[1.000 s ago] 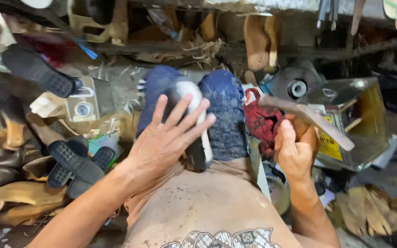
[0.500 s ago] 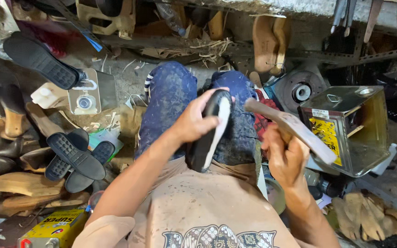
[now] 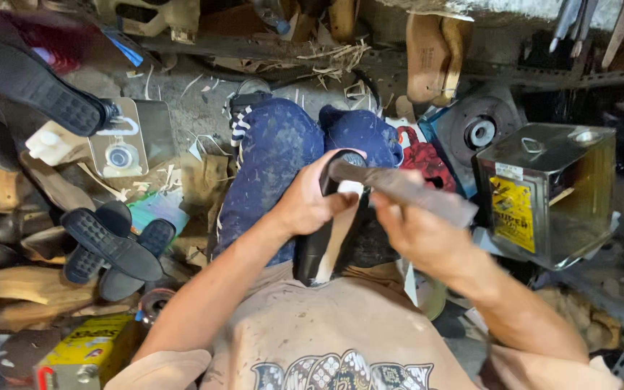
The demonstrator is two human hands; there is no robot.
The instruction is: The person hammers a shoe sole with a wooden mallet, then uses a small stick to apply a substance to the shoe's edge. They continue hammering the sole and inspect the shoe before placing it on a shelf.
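Cluttered workshop floor (image 3: 182, 108): wooden lasts, loose black soles, square metal tin (image 3: 550, 191) at your right. Your left hand (image 3: 312, 202) is clenched round the black shoe with pale insole (image 3: 326, 242), propped toe-up on your lap against the blue-spattered knees. Your right hand (image 3: 417, 231) grips a worn, flat-headed hammer (image 3: 399, 189), its head lying across the shoe's top. The shoe looks light and fairly stiff, so hold it at mid-body.

Hammer (image 3: 399, 189) now swung down across shoe (image 3: 334, 224); right hand (image 3: 417, 231) closer in; left hand (image 3: 305, 202) wraps the shoe.
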